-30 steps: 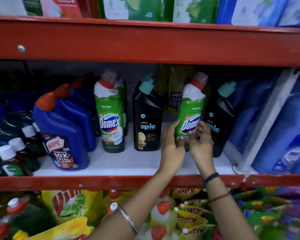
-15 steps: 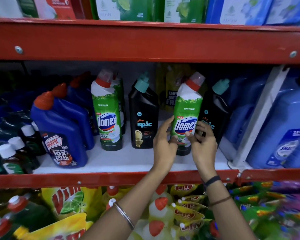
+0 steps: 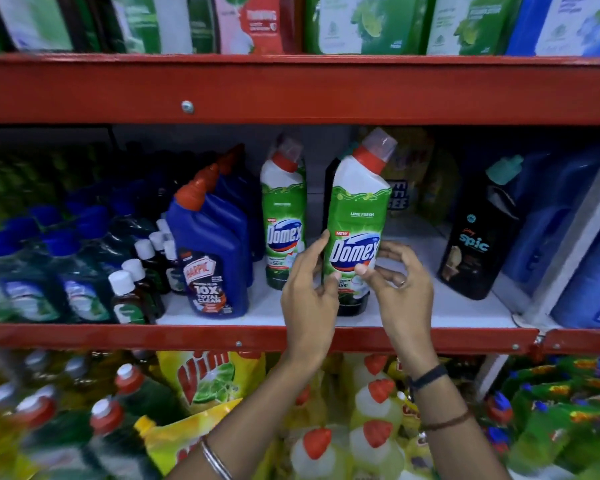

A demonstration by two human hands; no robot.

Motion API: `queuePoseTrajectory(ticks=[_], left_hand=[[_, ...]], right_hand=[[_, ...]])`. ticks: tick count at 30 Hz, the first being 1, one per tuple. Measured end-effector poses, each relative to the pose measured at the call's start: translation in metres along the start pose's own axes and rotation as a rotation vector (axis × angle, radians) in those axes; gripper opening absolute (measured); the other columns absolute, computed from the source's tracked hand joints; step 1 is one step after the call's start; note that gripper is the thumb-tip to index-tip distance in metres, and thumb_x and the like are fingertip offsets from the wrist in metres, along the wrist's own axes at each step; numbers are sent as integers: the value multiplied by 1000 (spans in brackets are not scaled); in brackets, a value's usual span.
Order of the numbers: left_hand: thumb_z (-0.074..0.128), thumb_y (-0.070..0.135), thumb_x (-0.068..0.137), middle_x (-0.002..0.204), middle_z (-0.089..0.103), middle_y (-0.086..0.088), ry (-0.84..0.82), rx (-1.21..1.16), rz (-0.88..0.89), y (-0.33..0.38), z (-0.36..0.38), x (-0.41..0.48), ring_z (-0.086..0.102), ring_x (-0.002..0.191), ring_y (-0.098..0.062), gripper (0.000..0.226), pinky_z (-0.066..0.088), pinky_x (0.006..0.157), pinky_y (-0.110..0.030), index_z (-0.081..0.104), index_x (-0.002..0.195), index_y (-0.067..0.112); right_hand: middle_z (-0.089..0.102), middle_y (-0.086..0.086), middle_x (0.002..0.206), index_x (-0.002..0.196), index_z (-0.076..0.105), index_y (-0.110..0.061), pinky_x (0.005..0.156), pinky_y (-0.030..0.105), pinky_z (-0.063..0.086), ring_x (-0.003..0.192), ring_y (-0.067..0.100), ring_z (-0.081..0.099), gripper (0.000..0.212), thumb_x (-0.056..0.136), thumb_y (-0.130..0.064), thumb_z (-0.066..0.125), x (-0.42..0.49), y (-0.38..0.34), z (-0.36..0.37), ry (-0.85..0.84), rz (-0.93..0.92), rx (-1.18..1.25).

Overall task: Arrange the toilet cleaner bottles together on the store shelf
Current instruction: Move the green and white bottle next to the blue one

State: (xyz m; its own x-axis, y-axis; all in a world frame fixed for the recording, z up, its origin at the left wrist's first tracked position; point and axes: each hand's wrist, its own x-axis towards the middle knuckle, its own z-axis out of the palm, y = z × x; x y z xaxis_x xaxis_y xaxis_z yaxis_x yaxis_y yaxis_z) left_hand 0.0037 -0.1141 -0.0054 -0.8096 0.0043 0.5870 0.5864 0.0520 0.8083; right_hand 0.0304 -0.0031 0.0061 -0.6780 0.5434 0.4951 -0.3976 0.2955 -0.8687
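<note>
From the head camera: both hands were on one green Domex bottle (image 3: pixel 355 233), upright over the white shelf (image 3: pixel 430 306). The left hand (image 3: pixel 309 292) curled against its left edge, fingers half closed, forefinger up along the label. The right hand (image 3: pixel 400 282) pinched the label's right side, thumb in front, fingers wrapped behind. Left of the left fingers stood a second Domex bottle (image 3: pixel 284 216), then the blue Harpic bottles (image 3: pixel 215 251). Well right of the right fingers, a black Spic bottle (image 3: pixel 478 237) leaned.
</note>
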Motion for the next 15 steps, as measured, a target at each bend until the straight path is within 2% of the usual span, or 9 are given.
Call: queuePoseTrajectory(ticks=[2,4,5,7,9,15], left_hand=[[63,-2,86,130,58,9,31,21,5,-6,-18,2,61,112,-7,60,52,82,-9,50,132,35],[62,-2,86,130,59,5,59,60,6,-15,-33,6,61,113,-13,58,51,78,-7,50,133,29],[62,-2,86,129,59,4,68,76,9,-19,-39,8,62,112,-15,58,54,79,-11,50,133,29],[61,-2,86,128,60,2,86,98,17,-26,-51,12,62,111,-17,59,59,84,-28,49,132,33],[59,-4,87,130,59,2,102,112,20,-32,-58,16,62,113,-16,62,58,87,-40,46,134,34],[54,-7,90,137,54,-1,64,137,16,-40,-67,15,57,121,-15,66,55,95,-35,39,141,31]], right_hand=[[66,-18,96,106,60,-18,67,10,52,76,-8,66,35,77,-9,75,-6,-2,20,-17,5,41],[69,-10,97,107,60,-17,69,11,53,79,-4,67,35,77,-8,75,-11,-1,38,-29,8,60],[70,-4,100,109,60,-16,71,12,54,83,1,69,36,77,-8,75,-13,0,46,-35,9,65],[70,3,104,111,61,-12,74,15,55,90,10,69,37,77,-6,74,-15,2,61,-46,7,75],[69,6,109,113,60,-9,77,18,56,95,15,69,38,77,-6,74,-16,5,72,-53,8,75],[69,7,111,114,60,-10,71,15,56,93,13,69,40,77,-10,75,-15,11,86,-56,16,40]])
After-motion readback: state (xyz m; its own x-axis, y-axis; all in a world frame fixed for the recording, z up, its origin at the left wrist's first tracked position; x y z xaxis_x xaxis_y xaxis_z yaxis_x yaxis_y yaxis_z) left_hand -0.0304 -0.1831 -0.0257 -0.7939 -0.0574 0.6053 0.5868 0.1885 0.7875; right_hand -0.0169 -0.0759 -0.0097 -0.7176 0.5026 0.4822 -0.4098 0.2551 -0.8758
